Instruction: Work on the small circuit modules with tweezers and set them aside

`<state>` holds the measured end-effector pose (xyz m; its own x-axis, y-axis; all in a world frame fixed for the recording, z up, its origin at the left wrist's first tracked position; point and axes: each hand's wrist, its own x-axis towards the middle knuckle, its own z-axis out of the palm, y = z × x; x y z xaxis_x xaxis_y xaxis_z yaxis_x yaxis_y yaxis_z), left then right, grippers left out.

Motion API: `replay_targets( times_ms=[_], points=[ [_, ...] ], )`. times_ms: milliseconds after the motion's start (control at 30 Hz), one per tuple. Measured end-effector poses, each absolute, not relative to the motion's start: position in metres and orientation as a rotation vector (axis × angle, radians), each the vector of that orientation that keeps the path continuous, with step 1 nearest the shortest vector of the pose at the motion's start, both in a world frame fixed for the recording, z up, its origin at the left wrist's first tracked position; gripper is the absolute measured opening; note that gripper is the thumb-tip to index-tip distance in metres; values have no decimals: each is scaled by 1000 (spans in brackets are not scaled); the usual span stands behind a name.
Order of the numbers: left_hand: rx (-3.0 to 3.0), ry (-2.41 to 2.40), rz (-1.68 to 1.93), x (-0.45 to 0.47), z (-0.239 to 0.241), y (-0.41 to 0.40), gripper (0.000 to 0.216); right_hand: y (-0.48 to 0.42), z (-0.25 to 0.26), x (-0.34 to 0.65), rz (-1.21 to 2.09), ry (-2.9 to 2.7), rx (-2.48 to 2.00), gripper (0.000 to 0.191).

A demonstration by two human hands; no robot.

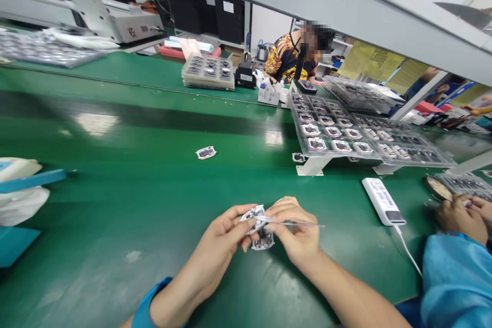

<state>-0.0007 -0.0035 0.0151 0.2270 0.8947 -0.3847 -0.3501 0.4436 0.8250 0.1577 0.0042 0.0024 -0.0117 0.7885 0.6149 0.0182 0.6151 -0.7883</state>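
Between the thumb and fingers of my left hand (226, 230) is a small white-framed electronic module (250, 213), tilted up off the bench. A second module (263, 240) with a dark circuit board lies just below it, partly hidden by my fingers. My right hand (294, 228) pinches a thin, pale, pointed tool that looks like tweezers (307, 223). One end meets the held module, and the thin end sticks out to the right. Whether it grips anything there is too blurred to tell. Farther up the bench lies a loose module (206, 152).
Clear trays of modules (334, 133) rest on white brackets at the right. A white corded device (383, 201) lies below them. Beside it are a co-worker's hands (463, 215). Stacked trays (208, 70) stand at the back, and blue and white items (26, 184) at the left.
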Motion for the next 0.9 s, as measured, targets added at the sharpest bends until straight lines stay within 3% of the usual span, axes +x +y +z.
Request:
replay_targets(
  times_ms=[200,533,900],
  points=[
    [854,981,939,1,15,-6,45,2,6,158,617,-1694,-712,13],
    [875,1070,950,-5,8,-3,32,7,11,161,1241,-1130,-876,7],
    [880,1068,929,-6,12,-2,34,12,12,162,1441,-966,-1025,25]
  ],
)
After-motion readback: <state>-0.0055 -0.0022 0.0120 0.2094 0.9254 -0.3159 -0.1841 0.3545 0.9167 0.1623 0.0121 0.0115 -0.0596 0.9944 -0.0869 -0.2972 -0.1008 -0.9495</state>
